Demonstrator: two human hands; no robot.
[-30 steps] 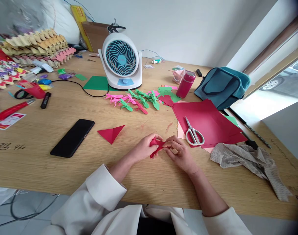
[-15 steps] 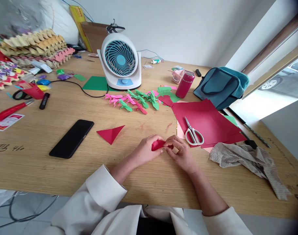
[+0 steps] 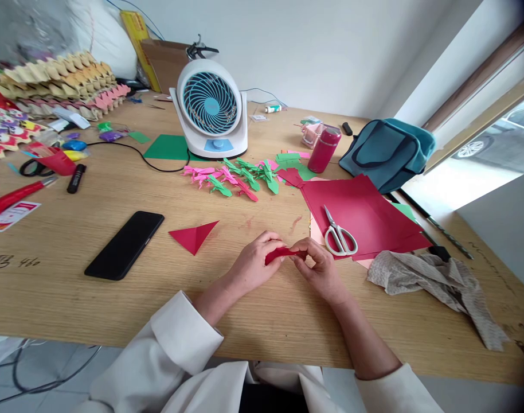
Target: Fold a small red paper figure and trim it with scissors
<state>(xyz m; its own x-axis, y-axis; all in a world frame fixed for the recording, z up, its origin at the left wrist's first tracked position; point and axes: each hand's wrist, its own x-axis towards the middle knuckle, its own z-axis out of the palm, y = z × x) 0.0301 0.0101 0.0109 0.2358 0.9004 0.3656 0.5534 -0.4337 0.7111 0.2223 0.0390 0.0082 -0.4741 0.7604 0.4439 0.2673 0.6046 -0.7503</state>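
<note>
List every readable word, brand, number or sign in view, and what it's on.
"460": handwritten on the tabletop, left side; characters before it unclear.
Red-and-white card: large lettering, can't read it reliably.
Black marker: print too small.
Yellow packaging: too blurred.
Tabletop, right side: handwriting, illegible.
No brand readable.

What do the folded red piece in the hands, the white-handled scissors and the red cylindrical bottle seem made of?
Folded red piece: probably matte paper; thin, with a folded edge.
White-handled scissors: likely metal blades, grey with a slight sheen; smooth handles, probably plastic.
Red cylindrical bottle: glossy, perhaps coated metal from its highlights, though plastic is possible.
</note>
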